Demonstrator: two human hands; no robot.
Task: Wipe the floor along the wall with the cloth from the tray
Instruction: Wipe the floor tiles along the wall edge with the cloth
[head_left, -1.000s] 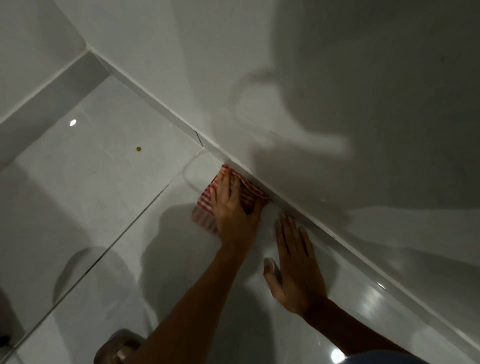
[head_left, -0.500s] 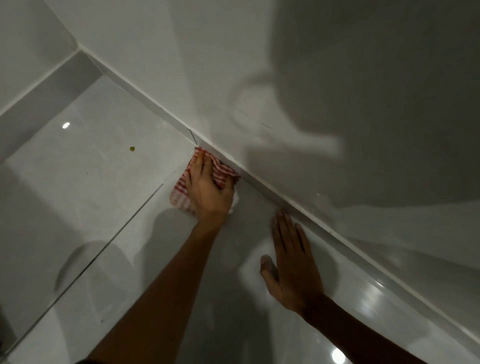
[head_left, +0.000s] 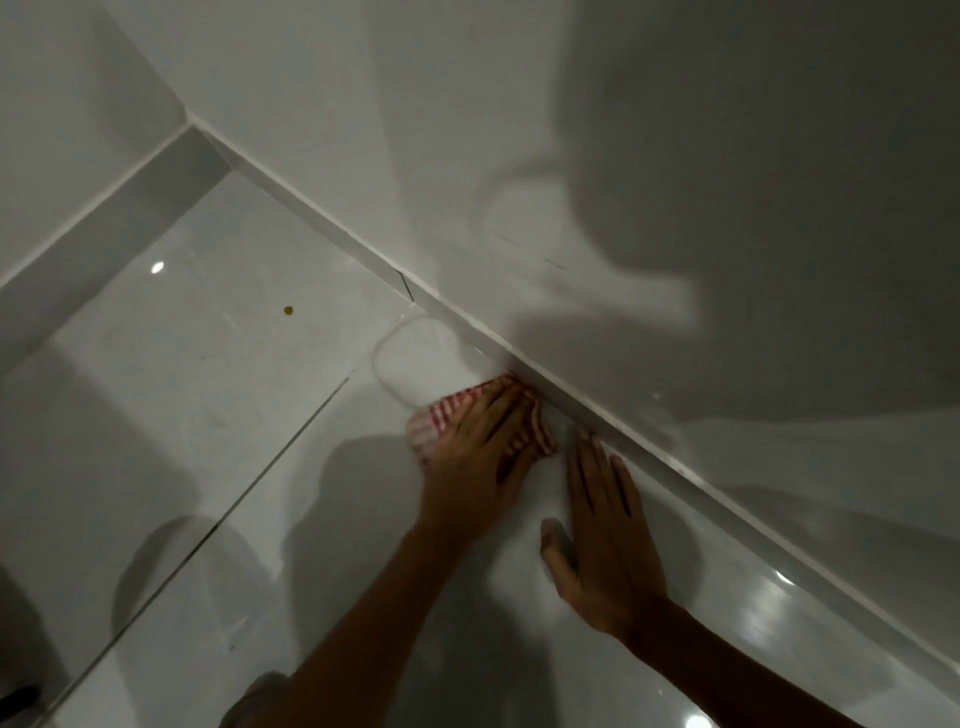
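Observation:
A red-and-white striped cloth (head_left: 447, 415) lies bunched on the glossy white floor tile, tight against the skirting (head_left: 587, 410) at the foot of the wall. My left hand (head_left: 478, 467) presses flat on the cloth, fingers pointing toward the wall, covering most of it. My right hand (head_left: 602, 530) rests flat on the bare floor just to the right, fingers spread, fingertips near the skirting, holding nothing. No tray is in view.
A damp streak with a rounded outline (head_left: 415, 353) shows on the tile beyond the cloth. A small dark speck (head_left: 288, 310) lies on the far-left tile. A grout line (head_left: 249, 478) runs diagonally. The room corner (head_left: 189, 124) is at upper left.
My left hand pushed the cloth away along the wall toward the corner, then pulled it back near my right hand. The right hand stayed planted on the floor.

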